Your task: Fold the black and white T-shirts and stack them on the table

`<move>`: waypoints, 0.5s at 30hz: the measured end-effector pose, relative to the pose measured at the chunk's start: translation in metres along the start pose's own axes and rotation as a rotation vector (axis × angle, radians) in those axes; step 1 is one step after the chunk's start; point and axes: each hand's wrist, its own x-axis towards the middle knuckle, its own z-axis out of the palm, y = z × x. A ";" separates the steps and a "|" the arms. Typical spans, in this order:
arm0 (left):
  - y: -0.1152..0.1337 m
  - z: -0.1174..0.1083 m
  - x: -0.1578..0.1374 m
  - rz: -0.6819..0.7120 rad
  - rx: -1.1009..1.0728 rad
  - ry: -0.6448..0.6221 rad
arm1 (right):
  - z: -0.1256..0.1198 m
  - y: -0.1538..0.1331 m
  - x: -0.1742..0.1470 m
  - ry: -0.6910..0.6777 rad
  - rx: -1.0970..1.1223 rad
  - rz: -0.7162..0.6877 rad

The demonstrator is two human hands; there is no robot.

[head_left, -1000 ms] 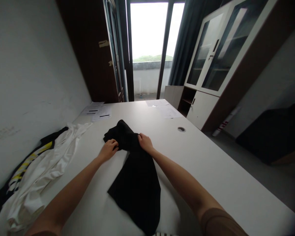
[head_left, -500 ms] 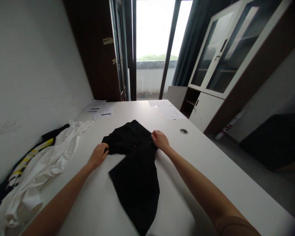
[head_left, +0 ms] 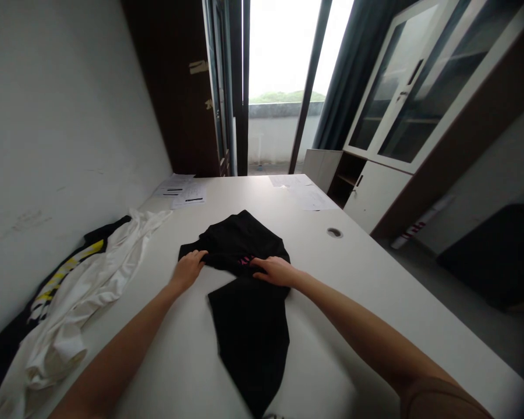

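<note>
A black garment lies partly folded on the white table, one part reaching toward me and another spread across the far side. A small patch of pink print shows in its middle. With fingers curled over the cloth, my left hand grips its left edge. My right hand pinches the fabric beside the pink print, thumb and fingers closed. The exact kind of garment cannot be made out from its folds.
Along the wall at left lie a crumpled white garment and a black one with yellow print. Paper sheets rest at the far left, more papers at the far right. A cable hole and white cabinets are at right.
My right hand has shifted from the garment's right corner inward and down to its middle. My left hand has moved slightly right along the edge. More of the pink print shows.
</note>
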 end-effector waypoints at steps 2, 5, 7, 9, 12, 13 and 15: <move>-0.010 0.000 -0.002 -0.034 0.030 0.000 | -0.002 0.006 -0.018 -0.028 0.019 0.033; -0.034 -0.003 -0.005 -0.082 0.114 -0.015 | -0.007 0.018 -0.047 -0.150 0.149 -0.029; -0.053 -0.008 -0.004 -0.123 0.177 -0.013 | -0.012 0.027 -0.066 -0.239 0.286 -0.092; -0.068 -0.012 -0.001 -0.167 0.232 0.004 | -0.019 0.036 -0.082 -0.305 0.401 -0.107; -0.068 -0.016 0.006 -0.211 0.267 0.055 | -0.028 0.039 -0.094 -0.351 0.450 -0.068; -0.060 -0.016 0.009 -0.215 0.256 0.084 | -0.029 0.035 -0.094 -0.340 0.427 -0.075; -0.037 -0.017 0.014 -0.182 0.193 0.146 | -0.028 0.020 -0.090 -0.255 0.331 -0.115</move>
